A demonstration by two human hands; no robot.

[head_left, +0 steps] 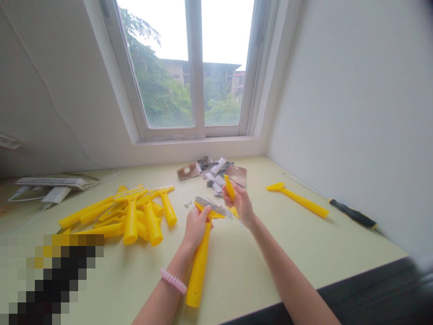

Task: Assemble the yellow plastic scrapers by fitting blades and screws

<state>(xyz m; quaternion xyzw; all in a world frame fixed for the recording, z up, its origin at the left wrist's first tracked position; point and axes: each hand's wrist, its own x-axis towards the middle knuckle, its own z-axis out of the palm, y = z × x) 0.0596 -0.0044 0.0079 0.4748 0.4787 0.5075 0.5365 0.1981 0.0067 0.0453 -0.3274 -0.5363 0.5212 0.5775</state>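
My left hand (197, 222) is closed around the head of a yellow scraper (199, 271). Its long round handle points down toward me, and a flat metal blade (211, 206) lies across the top. Just right of the blade, my right hand (241, 203) grips a yellow-handled tool (229, 187). The handle's tapered end sticks up out of the fist; my fingers cover most of the rest, so its exact kind is hidden. Several tiny metal pieces (186, 205), perhaps nuts or screws, lie on the table left of the blade.
Several yellow scrapers (130, 221) are heaped on the left of the pale table (270, 262). To the right lie another yellow scraper (301, 201) and a long black-handled screwdriver (352, 213). Torn cardboard packaging (187, 171) sits beneath the window, and a power strip (50, 183) far left.
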